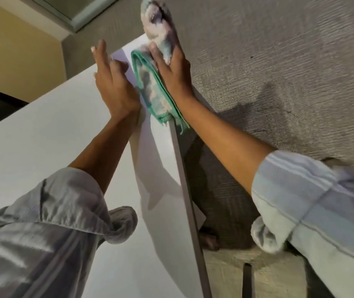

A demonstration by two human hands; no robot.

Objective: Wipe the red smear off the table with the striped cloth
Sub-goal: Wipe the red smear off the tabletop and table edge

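Note:
The white table fills the left and middle of the tilted view, its right edge running down the centre. My right hand grips the folded striped cloth, green-edged with pale bands, at the table's far right corner. A blurred bunch of the cloth sticks up past my fingers. My left hand lies just left of the cloth with fingers spread, its heel on the tabletop. No red smear shows; the cloth and hands hide that part of the surface.
Grey carpet lies right of the table edge, with dark shadows under my right arm. A yellow wall and a window frame stand at the upper left. My rolled grey sleeves fill the bottom corners.

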